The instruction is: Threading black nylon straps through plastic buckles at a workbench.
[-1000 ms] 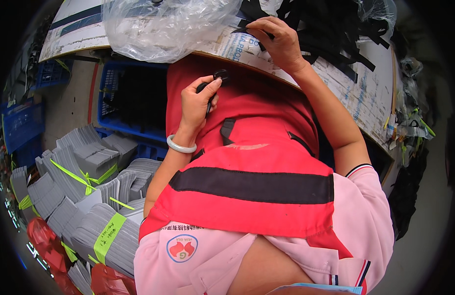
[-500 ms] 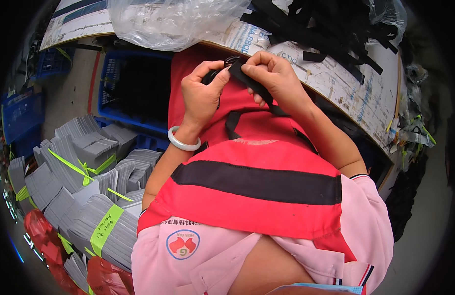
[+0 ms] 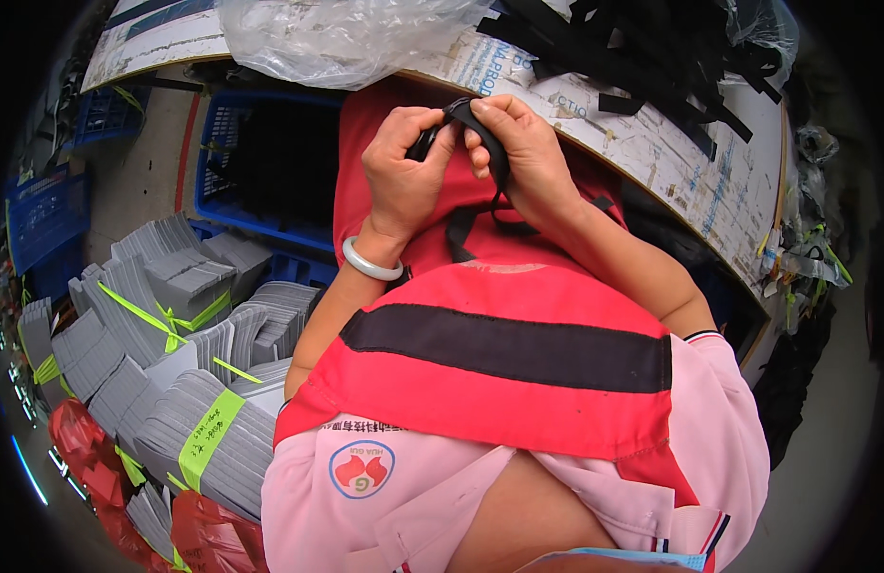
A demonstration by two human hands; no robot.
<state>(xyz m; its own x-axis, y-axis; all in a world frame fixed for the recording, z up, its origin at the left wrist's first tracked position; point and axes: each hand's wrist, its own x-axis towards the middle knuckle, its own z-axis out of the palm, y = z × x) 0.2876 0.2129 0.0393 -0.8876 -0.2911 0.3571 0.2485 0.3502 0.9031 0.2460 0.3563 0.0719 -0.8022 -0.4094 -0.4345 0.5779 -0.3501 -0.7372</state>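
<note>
My left hand (image 3: pixel 404 177), with a pale bangle (image 3: pixel 370 263) on its wrist, and my right hand (image 3: pixel 518 153) meet above my lap. Both pinch a black strap (image 3: pixel 480 129) with a small black buckle piece at the left fingertips. The strap's loose ends hang down over the red apron (image 3: pixel 499 382), forming a loop below my hands. The red apron has a wide black band across it and covers my lap.
A cardboard-covered table (image 3: pixel 671 162) ahead carries a heap of black straps (image 3: pixel 642 48) and a clear plastic bag (image 3: pixel 356 33). A blue crate (image 3: pixel 260 172) stands on the floor at left. Bundles of grey flat pieces tied with green bands (image 3: pixel 174 363) are stacked lower left, with red bags (image 3: pixel 88 458) beside them.
My right hand came back from the table with a black strap and joined my left hand at the lap. Both hands now work the strap closer together.
</note>
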